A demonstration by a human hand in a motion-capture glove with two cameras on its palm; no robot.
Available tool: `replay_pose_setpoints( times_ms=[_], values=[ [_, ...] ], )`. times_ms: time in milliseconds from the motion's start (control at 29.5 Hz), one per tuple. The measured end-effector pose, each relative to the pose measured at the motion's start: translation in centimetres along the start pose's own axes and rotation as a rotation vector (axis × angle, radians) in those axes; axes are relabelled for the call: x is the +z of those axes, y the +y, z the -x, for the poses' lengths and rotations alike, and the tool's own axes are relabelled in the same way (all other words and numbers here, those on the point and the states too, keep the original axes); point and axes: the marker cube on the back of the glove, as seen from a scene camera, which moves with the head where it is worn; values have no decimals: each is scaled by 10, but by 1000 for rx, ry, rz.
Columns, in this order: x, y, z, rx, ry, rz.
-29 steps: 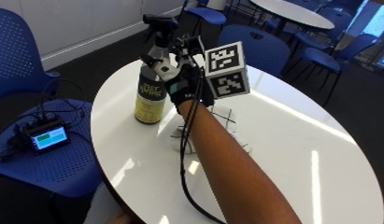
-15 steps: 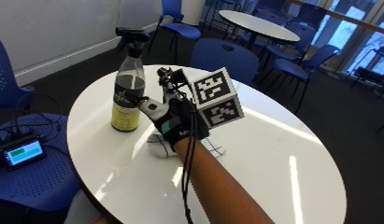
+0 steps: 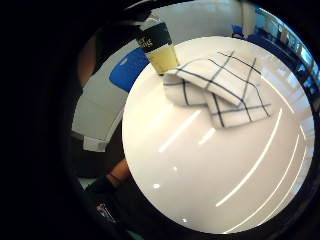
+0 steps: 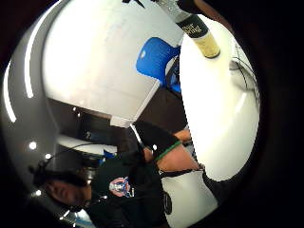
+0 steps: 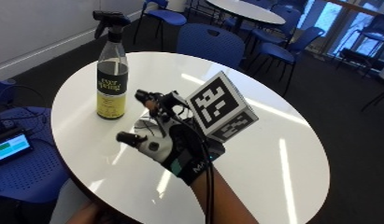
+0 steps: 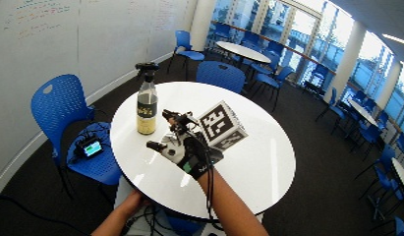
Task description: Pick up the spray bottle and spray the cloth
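While the gloved right hand (image 5: 173, 149) hangs above the round white bench (image 5: 285, 154), the task stands at its first step: the approach to the spray bottle (image 5: 111, 70), which has not yet been grasped. The fingers (image 5: 151, 99) are spread and only lightly bent, the thumb held out to one side, and they enclose nothing. The spray bottle stands upright on the bench near its edge, on the side towards the wall, apart from the hand; it has a black trigger head, a clear neck, a dark label band and yellowish liquid in its lower part. The cloth (image 3: 220, 87), white with dark crossing lines, lies loosely folded on the bench just beside the bottle's base, and in the outside view it is mostly hidden under the hand. The little-finger-side palm view shows cloth and bottle base close together; whether they touch cannot be told. The thumb-side palm view shows the bottle's lower part (image 4: 199, 35) on the bench rim, with a blue chair (image 4: 156, 59) beyond. As a judgement, the next move calls for carrying the hand across to the bottle, closing the fingers round its neck or body so that one finger can reach the trigger, lifting it, and turning the nozzle towards the cloth. The tall, narrow bottle could tip if struck on its side during the reach.
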Motion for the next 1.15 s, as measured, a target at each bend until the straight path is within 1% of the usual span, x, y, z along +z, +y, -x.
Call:
replay_pose_setpoints(
  times_ms=[170, 373, 577, 746, 1153],
  values=[
    [18, 46, 13, -1, 84, 173],
    [26, 78, 22, -1, 161, 272],
    [22, 92, 29, -3, 186, 296],
    [17, 98, 37, -16, 209, 283],
    [9, 105, 34, 15, 247, 262]
  ],
)
